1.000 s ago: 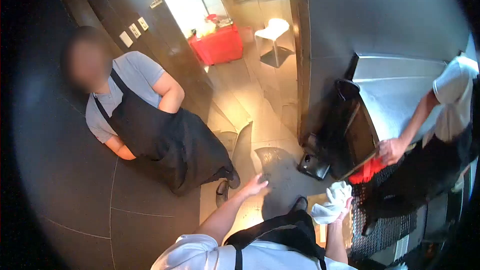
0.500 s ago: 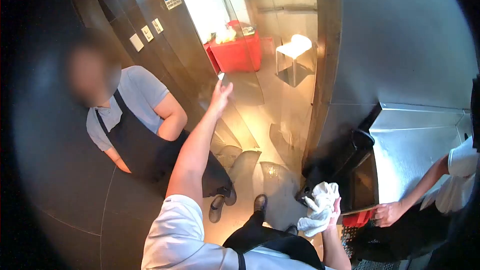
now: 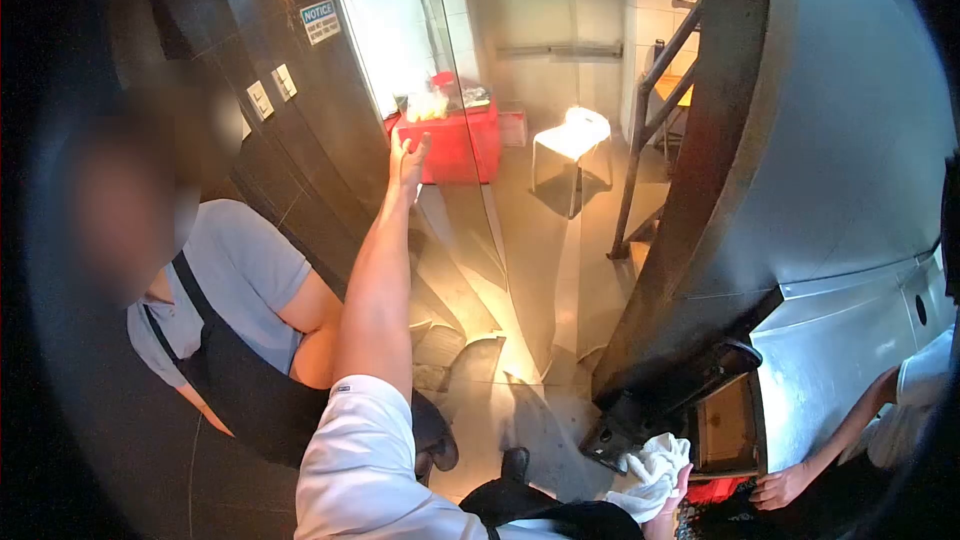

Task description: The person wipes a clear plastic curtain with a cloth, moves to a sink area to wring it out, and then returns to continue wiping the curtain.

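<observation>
My left hand (image 3: pixel 408 168) is stretched forward at the end of a bare forearm, in front of the glass panel and overlapping the red box (image 3: pixel 462 145) behind it. Its thumb and index finger point up and apart, with nothing visible between them. At the lower right, my right hand (image 3: pixel 672 508) is closed on a crumpled white cloth (image 3: pixel 655 472); the cloth hides part of its fingers. A black bin-like object (image 3: pixel 690 390) stands just above the cloth.
A person in a dark apron (image 3: pixel 250 380) stands close on the left. Another person's hand (image 3: pixel 785 487) is at the right, by a metal counter (image 3: pixel 830 340). Beyond the glass are a brightly lit stool (image 3: pixel 572 138) and a metal railing (image 3: pixel 640 140).
The view has shifted. My left hand now appears farther left, and the small pale item at its fingertips no longer shows. The white cloth, still in my right hand, sits lower in view.
</observation>
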Demonstrator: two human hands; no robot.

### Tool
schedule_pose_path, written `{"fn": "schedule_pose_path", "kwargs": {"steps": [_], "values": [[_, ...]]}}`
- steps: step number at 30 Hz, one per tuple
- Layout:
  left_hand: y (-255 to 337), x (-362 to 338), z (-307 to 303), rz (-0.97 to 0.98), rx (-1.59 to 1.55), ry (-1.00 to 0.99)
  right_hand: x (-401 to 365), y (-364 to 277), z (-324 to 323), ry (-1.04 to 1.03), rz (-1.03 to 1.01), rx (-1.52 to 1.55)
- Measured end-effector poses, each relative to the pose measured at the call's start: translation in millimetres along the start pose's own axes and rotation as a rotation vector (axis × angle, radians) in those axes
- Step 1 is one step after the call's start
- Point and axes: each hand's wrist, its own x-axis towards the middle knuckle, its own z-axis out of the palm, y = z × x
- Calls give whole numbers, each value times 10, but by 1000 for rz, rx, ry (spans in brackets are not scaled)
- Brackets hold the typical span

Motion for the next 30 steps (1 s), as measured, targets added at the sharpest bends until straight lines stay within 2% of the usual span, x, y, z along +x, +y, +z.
{"fn": "schedule_pose_path", "kwargs": {"steps": [1, 7, 8, 9, 10, 12, 13, 15, 16, 17, 19, 21, 23, 24, 26, 27, 29, 30], "values": [[-28, 54, 10, 25, -16, -20, 47, -15, -3, 25, 7, 12], [23, -133, 66, -163, -23, -78, 44, -121, 112, -33, -23, -86], [56, -323, 174, -102, -49, 81, 12, -143, 109, -9, -30, -73], [41, -460, 155, -47, -57, 123, -7, -177, 98, 9, -40, -62], [-40, -556, 139, 12, -67, 164, -22, -217, 54, -58, -36, -66], [157, -938, 172, 111, -57, 254, -73, -263, 243, -96, -48, -68], [266, -1121, 169, 121, -58, 235, -133, -289, 300, -112, -49, -70], [443, -1503, 74, 129, -52, 202, -15, -333, 21, -159, -11, -6], [678, -1736, 40, 76, 71, 136, 60, -364, -39, -148, 31, 46], [898, -1962, 47, 63, -6, 69, 156, -424, 75, -137, 72, 97], [1275, -2398, 64, 36, -156, -67, 330, -470, 640, -361, -25, -45], [1567, -2782, 29, 16, -191, -122, 595, -566, 1074, -415, -18, -41], [1950, -3146, 13, 20, -210, -157, 887, -734, 1505, -664, 52, -30], [2116, -3316, -85, 39, -194, -269, 1003, -814, 1775, -804, 63, -33], [2593, -3613, 34, 33, -620, -476, 898, -869, 2634, -806, -125, -141], [2717, -3728, 128, 25, -838, -580, 861, -852, 3009, -630, -271, -232], [2681, -3789, 387, -118, -1024, -673, 488, -657, 3877, -663, -568, -599], [2665, -3760, 560, -188, -1118, -727, 372, -442, 4207, -826, -739, -711]]}}
